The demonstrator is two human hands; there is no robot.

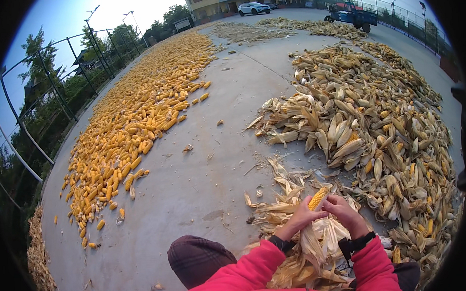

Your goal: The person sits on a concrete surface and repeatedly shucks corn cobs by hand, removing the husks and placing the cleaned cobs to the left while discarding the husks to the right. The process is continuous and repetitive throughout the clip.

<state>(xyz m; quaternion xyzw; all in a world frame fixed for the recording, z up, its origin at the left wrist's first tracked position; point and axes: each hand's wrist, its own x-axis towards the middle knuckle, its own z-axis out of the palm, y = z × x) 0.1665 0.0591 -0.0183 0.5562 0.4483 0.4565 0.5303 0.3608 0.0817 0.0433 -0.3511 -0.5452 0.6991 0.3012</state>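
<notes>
An ear of corn (318, 198) is held between both hands above a heap of loose dry husks (283, 217). Its yellow kernels are bare on the upper side, while pale husk still covers the lower side and trails down under the hands. My left hand (303, 216) grips the ear around its lower part. On the other side, the fingers of my right hand (343, 211) pinch the husk along the ear's edge. Both wrists wear black bands, below the cuffs of a red sleeve. The ear's lower end is hidden by the hands.
Unhusked corn (356, 112) lies in a large pile to the right, close to my right arm. Husked yellow ears (138, 122) spread in a long band on the left. Concrete ground (203, 185) runs between them. A blue cargo tricycle (352, 17) and a white car (253, 8) stand farther off.
</notes>
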